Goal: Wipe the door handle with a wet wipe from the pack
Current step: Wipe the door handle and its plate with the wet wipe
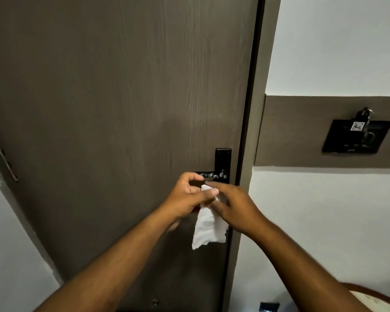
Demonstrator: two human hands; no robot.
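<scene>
A black door handle [208, 175] sticks out leftwards from a black lock plate [223, 161] on the brown door [122, 97]. It carries pale smudges. Just below the handle, both hands meet around a white wet wipe [208, 228], which hangs down crumpled between them. My left hand [189, 195] pinches the wipe's top with thumb and fingers. From the right, my right hand [233, 204] has its fingers on the same upper part of the wipe. The pack is not in view.
The door frame [250, 154] runs down right of the lock plate. On the wall to the right a black panel [356, 136] holds a padlock. A round reddish rim [374, 291] shows at the bottom right corner. A hinge [8, 165] sits on the door's left edge.
</scene>
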